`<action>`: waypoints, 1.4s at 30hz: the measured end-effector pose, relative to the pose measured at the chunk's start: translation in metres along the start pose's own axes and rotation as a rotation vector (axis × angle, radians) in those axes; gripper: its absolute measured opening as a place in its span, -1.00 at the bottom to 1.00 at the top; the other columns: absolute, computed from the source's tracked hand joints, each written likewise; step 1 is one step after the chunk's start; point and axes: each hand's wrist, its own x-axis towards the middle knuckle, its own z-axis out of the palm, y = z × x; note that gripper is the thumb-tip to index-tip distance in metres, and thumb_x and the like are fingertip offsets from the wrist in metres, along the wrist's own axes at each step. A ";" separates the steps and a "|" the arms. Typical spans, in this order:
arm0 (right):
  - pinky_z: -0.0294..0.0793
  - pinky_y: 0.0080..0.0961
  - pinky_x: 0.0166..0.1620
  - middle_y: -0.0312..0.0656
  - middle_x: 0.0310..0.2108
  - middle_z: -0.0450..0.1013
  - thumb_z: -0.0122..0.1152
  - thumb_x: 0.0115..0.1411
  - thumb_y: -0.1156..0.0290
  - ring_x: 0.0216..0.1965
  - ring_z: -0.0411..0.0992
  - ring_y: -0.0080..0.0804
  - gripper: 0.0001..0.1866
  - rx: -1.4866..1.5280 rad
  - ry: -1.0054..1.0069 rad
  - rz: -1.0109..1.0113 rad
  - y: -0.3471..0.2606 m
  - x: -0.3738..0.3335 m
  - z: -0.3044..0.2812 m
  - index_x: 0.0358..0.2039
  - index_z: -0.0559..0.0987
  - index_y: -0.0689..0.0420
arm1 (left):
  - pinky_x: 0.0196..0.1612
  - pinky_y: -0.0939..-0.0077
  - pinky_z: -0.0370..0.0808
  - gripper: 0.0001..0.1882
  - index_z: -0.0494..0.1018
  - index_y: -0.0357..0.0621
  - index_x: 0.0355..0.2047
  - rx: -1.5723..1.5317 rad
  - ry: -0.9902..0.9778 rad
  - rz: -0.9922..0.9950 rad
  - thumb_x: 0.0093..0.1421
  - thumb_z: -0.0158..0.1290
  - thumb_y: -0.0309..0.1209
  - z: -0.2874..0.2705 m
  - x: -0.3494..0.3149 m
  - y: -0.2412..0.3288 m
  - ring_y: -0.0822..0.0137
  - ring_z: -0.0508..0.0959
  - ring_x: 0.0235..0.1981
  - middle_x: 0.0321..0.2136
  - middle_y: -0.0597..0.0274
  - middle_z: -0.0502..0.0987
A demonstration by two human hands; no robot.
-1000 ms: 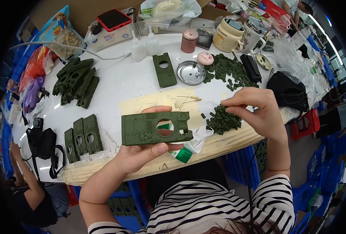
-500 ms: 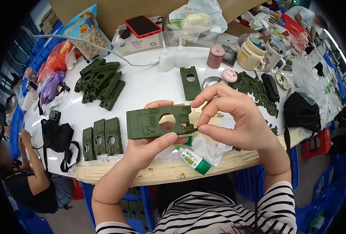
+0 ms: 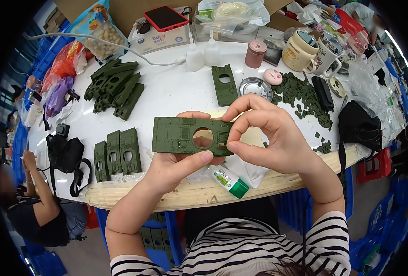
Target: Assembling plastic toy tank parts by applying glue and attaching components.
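Observation:
My left hand (image 3: 175, 174) holds a dark green plastic toy tank hull (image 3: 172, 137) level over the table's near edge, thumb along its lower side and fingers behind it. The hull has a large round hole, through which the fingers show. My right hand (image 3: 277, 137) is closed in a pinch at the hull's right end, thumb and forefinger touching its edge. Whatever small piece may be between those fingertips is hidden. Below the hull lies a white glue bottle with a green cap (image 3: 230, 181). Another hull (image 3: 224, 92) lies beyond my hands, beside a round metal tin (image 3: 255, 87).
Three hulls (image 3: 129, 152) stand in a row at left, with a stack of hulls (image 3: 114, 85) behind. Small green parts (image 3: 300, 96) are heaped at right, near two mugs (image 3: 300, 50). White squeeze bottles (image 3: 211, 53) stand at the back. Another person (image 3: 38, 207) sits at far left.
The hull has turned slightly in my left hand and sits a little higher and further right. My right thumb and forefinger have closed in against its right end.

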 end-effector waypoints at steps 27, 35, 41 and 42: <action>0.39 -0.47 -0.16 -0.20 -0.30 0.39 0.31 -0.07 0.48 -0.25 0.42 -0.35 -0.89 -0.131 0.018 -0.073 0.000 0.000 0.004 -0.54 0.53 0.16 | -0.03 0.20 0.59 -0.37 0.12 -0.23 0.16 0.063 -0.021 0.011 0.08 0.10 -0.56 -0.001 0.001 -0.003 0.18 0.47 0.02 0.06 -0.04 0.35; 0.38 -0.49 -0.21 -0.22 -0.42 0.39 0.31 -0.05 0.50 -0.31 0.39 -0.37 -0.84 -0.039 0.030 -0.101 0.002 0.000 0.002 -0.48 0.48 0.18 | -0.02 0.34 0.57 -0.39 0.11 -0.22 0.16 0.029 -0.115 0.029 0.11 0.05 -0.67 -0.004 0.001 -0.002 0.31 0.47 0.00 0.09 0.03 0.34; 0.38 -0.47 -0.24 -0.22 -0.43 0.38 0.33 -0.06 0.51 -0.33 0.37 -0.36 -0.82 -0.112 0.015 -0.113 0.002 0.000 0.003 -0.48 0.46 0.18 | -0.07 0.19 0.62 -0.33 0.13 -0.27 0.15 0.110 -0.060 0.031 0.01 0.11 -0.60 0.000 0.002 -0.003 0.22 0.47 -0.05 0.08 -0.13 0.33; 0.38 -0.47 -0.24 -0.22 -0.43 0.37 0.32 -0.06 0.51 -0.34 0.37 -0.37 -0.82 -0.119 0.017 -0.115 0.000 -0.001 0.003 -0.47 0.46 0.18 | -0.08 0.20 0.62 -0.34 0.13 -0.27 0.15 0.096 -0.058 0.032 0.01 0.10 -0.61 0.001 0.002 -0.003 0.21 0.47 -0.04 0.08 -0.14 0.32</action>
